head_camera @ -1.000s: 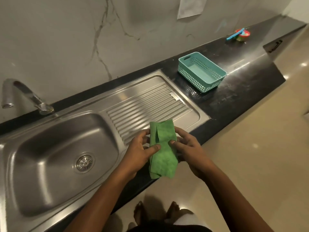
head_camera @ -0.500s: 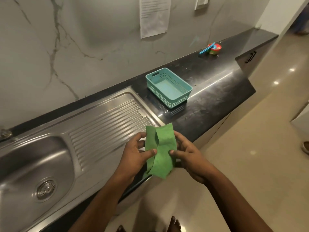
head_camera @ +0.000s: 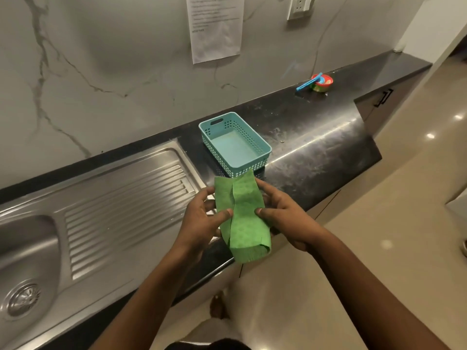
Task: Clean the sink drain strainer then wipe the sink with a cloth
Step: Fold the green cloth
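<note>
Both forearms reach forward from the bottom of the view and meet over the front edge of the table (head_camera: 316, 152). The left hand (head_camera: 202, 221) and the right hand (head_camera: 283, 213) face each other, palms turned inward. Each hand's grip is clamped on the cloth (head_camera: 242, 223): the thumb presses on the front face, the two thumb tips lying near each other at mid-height, while the fingers (head_camera: 264, 189) curl round the side edges to the back. The cloth is green with a faint mottled texture. It is folded lengthwise into a narrow band, its two side flaps overlapping down the middle. The upper end stands above the thumbs and fans slightly open; the lower end hangs free below the hands as a loose open loop. Held between the two grips, the cloth touches neither the table nor the sink (head_camera: 121, 203); it hangs in the air just right of the ribbed drainboard. Its top edge overlaps, in this view, the near wall of a teal basket (head_camera: 262, 144) standing on the dark table. The drain strainer (head_camera: 22, 299) sits in the bottom of the basin at the lower left, well apart from the hands and the cloth. Further right along the table, near the wall, stands a small red container (head_camera: 324, 83) with a blue tool laid across it.
</note>
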